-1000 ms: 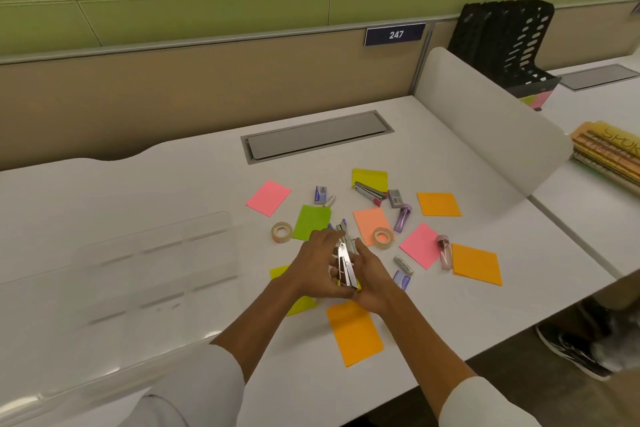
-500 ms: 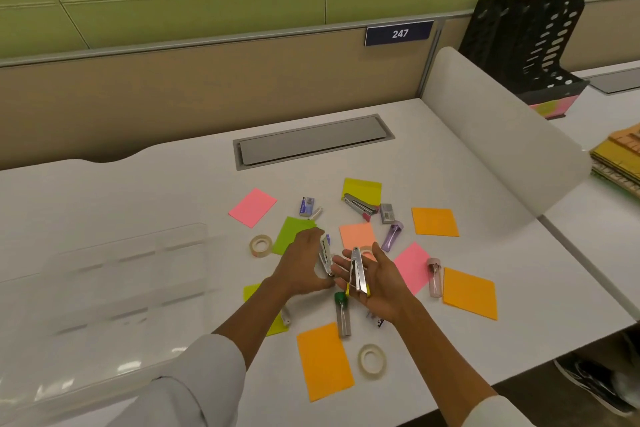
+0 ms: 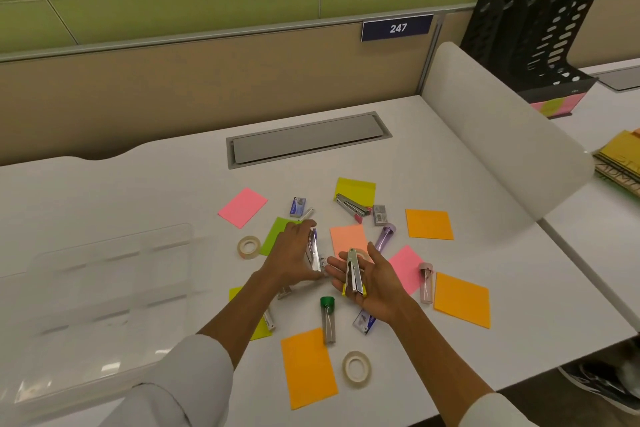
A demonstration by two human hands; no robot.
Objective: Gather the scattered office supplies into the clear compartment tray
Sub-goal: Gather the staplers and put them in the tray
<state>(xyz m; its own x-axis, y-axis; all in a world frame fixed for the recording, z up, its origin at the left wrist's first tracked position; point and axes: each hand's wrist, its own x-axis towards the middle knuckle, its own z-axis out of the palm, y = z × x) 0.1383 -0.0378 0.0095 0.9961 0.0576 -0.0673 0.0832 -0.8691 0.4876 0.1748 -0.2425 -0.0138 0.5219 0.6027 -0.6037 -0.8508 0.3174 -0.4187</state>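
Each hand carries one stapler, apparently bound for the clear tray [image 3: 104,274]: left hand [image 3: 294,260] fingers curled round a stapler [image 3: 313,253], right hand [image 3: 372,282] palm-up, fingers relaxed, cradling another stapler [image 3: 353,274].

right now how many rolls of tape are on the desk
2: one tape roll left of the left hand, another tape roll near the front edge beside an orange note. More may hide under hands.
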